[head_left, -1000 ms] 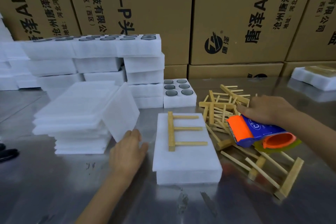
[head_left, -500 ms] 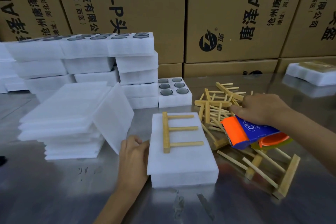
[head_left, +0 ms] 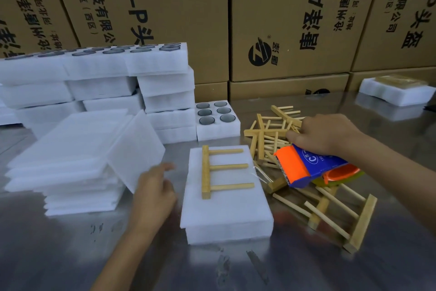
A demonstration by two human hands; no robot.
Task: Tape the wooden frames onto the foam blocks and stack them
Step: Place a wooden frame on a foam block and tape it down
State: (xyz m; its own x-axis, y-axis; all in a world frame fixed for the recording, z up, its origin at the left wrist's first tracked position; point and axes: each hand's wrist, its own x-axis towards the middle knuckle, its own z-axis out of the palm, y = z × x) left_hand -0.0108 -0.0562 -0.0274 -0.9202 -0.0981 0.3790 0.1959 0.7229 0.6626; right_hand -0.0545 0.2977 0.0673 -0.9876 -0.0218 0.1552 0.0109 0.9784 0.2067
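Note:
A white foam block (head_left: 226, 215) lies on the steel table in the middle. On its upper half rests a comb-shaped wooden frame (head_left: 220, 170), its three pegs pointing right. My left hand (head_left: 153, 191), blurred, hovers just left of the block with loose fingers and holds nothing. My right hand (head_left: 328, 135) grips a blue and orange tape dispenser (head_left: 304, 166) just past the block's right edge, over the loose frames. A short clear tape end (head_left: 260, 174) hangs by the block's right edge.
Loose wooden frames (head_left: 269, 135) lie piled to the right, more (head_left: 342, 215) nearer me. Foam sheets (head_left: 70, 163) are stacked at left, one leaning. Stacked foam blocks (head_left: 162, 83), a holed foam tray (head_left: 217, 123) and cardboard boxes (head_left: 283, 19) stand behind. Another foam block (head_left: 396, 92) sits far right.
My left hand has come off the block's left edge and shifted a little left and up. My right hand still holds the dispenser in nearly the same place.

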